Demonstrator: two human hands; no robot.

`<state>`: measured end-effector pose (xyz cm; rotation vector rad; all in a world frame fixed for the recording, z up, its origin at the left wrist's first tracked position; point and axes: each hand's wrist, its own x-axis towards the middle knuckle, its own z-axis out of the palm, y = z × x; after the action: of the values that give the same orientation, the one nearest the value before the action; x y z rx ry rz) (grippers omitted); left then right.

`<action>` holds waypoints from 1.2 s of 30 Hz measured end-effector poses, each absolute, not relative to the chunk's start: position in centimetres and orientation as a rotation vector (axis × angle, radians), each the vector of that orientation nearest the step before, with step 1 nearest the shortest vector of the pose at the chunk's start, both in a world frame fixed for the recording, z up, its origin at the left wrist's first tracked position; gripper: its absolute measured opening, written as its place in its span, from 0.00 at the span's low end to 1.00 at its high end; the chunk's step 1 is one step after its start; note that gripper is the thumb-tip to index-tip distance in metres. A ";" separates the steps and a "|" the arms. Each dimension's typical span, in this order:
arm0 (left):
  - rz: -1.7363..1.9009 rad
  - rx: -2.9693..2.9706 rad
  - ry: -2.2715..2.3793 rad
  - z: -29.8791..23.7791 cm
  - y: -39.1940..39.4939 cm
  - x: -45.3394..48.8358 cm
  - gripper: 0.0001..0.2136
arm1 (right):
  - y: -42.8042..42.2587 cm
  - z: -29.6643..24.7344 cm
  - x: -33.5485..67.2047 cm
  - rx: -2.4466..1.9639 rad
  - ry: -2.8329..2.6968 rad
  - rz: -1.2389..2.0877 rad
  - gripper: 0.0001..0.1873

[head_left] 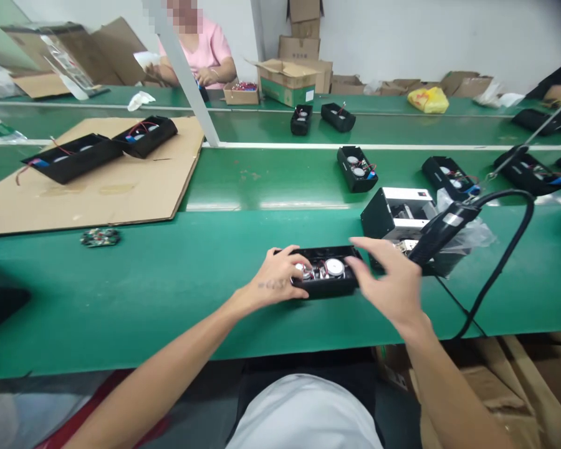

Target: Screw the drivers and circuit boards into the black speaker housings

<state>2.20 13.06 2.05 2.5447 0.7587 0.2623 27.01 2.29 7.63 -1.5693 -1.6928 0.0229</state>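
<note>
On the green bench before me lies a black speaker housing (330, 288), its open side up, with two round silvery speakers showing inside; one round speaker (335, 267) is in plain sight, the other partly behind fingers. My left hand (283, 274) grips the housing's left end, fingers over the rim and thumb along the near side. At the right end is my right hand (390, 274), thumb and fingers spread apart, slightly blurred; whether it touches the housing I cannot tell. Just past it hangs a black electric screwdriver (444, 231) with a cable.
Behind the screwdriver stands a black-and-white screw feeder (397, 215). Far left are a cardboard sheet (144, 187) bearing two housings and a small circuit board (100, 237). Several more housings (356, 168) sit on the green line beyond. Opposite, a person in pink (210, 53) works.
</note>
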 end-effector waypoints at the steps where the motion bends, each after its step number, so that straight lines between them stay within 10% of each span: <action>1: 0.318 2.635 0.739 1.4 12.1 1.9 0.10 | 1.4 7.3 28.7 -1.561 -1.444 -0.108 0.11; 6: 0.547 2.853 0.687 -0.8 9.3 1.2 0.09 | -0.4 4.6 37.1 -1.466 -0.734 -0.291 0.28; 11: 0.610 2.856 0.688 -1.0 9.7 1.2 0.12 | 1.7 2.7 38.2 -1.633 -0.812 0.380 0.27; 36: 0.666 2.810 0.774 -1.5 8.2 3.7 0.10 | 4.7 6.5 39.6 -1.336 -0.984 0.315 0.26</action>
<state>3.67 8.24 -1.49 2.8103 0.7741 0.6664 39.62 4.67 6.46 -1.3362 -0.9842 0.3150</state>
